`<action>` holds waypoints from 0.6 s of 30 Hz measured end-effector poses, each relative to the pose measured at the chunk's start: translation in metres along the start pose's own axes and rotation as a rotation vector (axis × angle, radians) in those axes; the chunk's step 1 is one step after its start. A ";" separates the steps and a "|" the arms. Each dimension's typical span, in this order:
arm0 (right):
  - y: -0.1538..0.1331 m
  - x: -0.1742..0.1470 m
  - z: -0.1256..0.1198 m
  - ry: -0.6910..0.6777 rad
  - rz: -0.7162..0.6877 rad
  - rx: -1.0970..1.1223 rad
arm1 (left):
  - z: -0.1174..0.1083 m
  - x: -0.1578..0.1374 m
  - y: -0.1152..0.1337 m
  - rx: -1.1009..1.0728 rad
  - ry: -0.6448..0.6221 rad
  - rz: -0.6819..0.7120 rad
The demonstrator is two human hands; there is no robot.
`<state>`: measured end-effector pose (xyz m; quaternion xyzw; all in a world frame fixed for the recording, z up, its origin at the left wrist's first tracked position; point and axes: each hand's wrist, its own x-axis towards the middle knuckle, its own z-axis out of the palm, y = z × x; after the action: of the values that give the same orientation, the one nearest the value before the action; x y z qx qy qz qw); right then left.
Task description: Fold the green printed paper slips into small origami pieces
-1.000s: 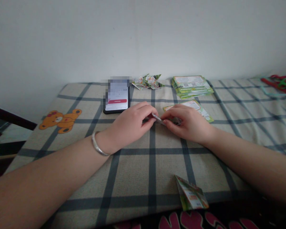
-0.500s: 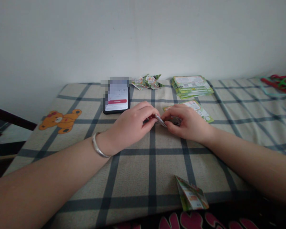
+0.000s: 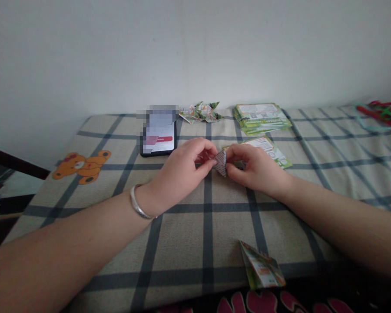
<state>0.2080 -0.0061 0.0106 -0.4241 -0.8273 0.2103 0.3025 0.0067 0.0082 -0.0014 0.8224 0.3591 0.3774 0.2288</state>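
Observation:
Between my two hands is a small folded piece of printed paper (image 3: 220, 164), greyish white with fine rows of print on the side facing me. My left hand (image 3: 190, 163), a silver bangle at its wrist, pinches the paper's left edge between thumb and fingers. On the other edge, my right hand (image 3: 252, 163) grips it with thumb and forefinger. Part of the paper is hidden behind the fingers. Just behind my right hand lies a green and white printed leaflet (image 3: 273, 152). Nearer to me, a folded paper triangle (image 3: 262, 266) rests at the table's front edge.
A phone (image 3: 159, 137) with its screen lit lies at the back, beside folded paper pieces (image 3: 202, 112). A stack of leaflets (image 3: 262, 117) sits further right. Red and green items (image 3: 386, 114) are at the far right. A bear sticker (image 3: 81, 166) marks the checked tablecloth (image 3: 179, 243).
The folded paper between my fingers has turned so that more of its printed face shows as a small triangle. Both hands have stayed in nearly the same place.

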 end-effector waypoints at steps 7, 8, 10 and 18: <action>0.001 0.000 0.002 0.010 0.038 0.147 | -0.002 0.001 0.005 -0.027 -0.007 0.040; 0.001 0.000 0.002 0.003 0.049 0.180 | -0.001 0.001 0.005 -0.026 -0.003 0.045; 0.002 0.000 0.003 -0.009 0.073 0.238 | -0.001 0.001 0.006 -0.028 -0.002 0.048; 0.006 0.000 0.005 -0.047 0.127 0.387 | -0.001 0.000 0.003 -0.089 -0.033 0.046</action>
<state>0.2083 -0.0030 0.0029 -0.4044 -0.7497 0.3941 0.3451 0.0076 0.0062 0.0014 0.8254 0.3191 0.3847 0.2624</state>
